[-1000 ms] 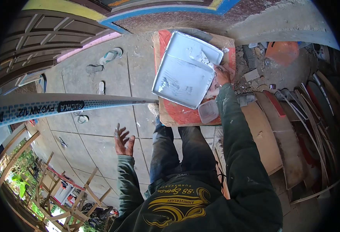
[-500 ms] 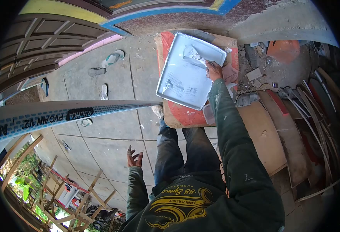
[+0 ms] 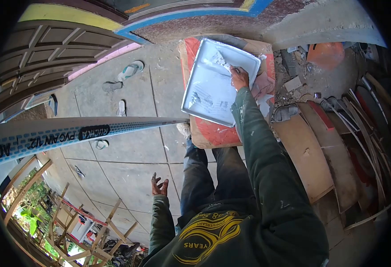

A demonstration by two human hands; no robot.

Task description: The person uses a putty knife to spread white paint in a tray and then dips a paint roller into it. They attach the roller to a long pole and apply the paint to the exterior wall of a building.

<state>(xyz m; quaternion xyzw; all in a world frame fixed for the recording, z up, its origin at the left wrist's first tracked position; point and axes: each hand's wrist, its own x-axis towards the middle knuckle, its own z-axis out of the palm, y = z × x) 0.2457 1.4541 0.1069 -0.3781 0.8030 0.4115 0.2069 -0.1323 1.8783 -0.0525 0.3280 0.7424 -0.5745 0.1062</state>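
Observation:
My right hand (image 3: 239,78) grips a paintbrush (image 3: 222,62) thickly smeared with white, its broad end down in the upper part of a pale paint tray (image 3: 189,82). White paint coats much of the tray's floor, with dark scratchy streaks toward the lower left. Beneath the tray lies a red and brown paper sack or cardboard surface (image 3: 213,139). My left hand (image 3: 159,185) hangs over the concrete floor with its fingers apart and nothing in it.
A blue-and-white PVC pipe (image 3: 48,135) crosses the view from the left. Several sandals, including one light pair member (image 3: 133,70), lie on the tiled floor. Curved boards (image 3: 302,151) and thin strips lean at right. A wooden frame (image 3: 88,240) stands lower left.
My right hand and the paintbrush have shifted slightly left and up within the tray. My left hand has moved a little to the right and down.

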